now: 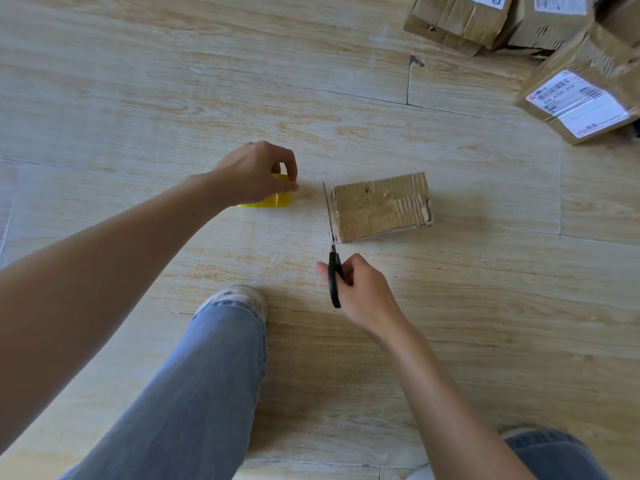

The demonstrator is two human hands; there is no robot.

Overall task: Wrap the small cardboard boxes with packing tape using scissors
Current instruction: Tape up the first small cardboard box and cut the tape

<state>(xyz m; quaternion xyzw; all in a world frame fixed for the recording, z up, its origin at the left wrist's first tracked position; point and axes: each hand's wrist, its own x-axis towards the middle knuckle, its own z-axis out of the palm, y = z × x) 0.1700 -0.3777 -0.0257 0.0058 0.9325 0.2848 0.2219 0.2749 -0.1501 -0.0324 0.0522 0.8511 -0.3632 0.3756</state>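
The small cardboard box [381, 206] lies flat on the wooden floor [138, 98], its top rough with torn corrugation and a strip of tape already across it. To the left of the box, near but not touching, my left hand [256, 174] is curled over the yellow tape roll [273, 201], thumb and forefinger pinching at the edge that faces the box. There is a faint glint between roll and box that may be clear tape pulled out — I cannot tell for sure. My right hand [363, 289], below the box's left corner, grips the black handles of the scissors [333, 268], and the blades run up just beside the box's left edge, seen edge-on and looking nearly closed. From here I judge the cut is the next thing, and it is where trouble sits: if the tape goes slack it could fold onto itself or stick to the floor, and if I snip too close the blades may bite the cardboard. The loose end could also spring back onto the roll — hard to find on clear tape. The labelled parcels [575, 102] sit well beyond the box's far right corner.
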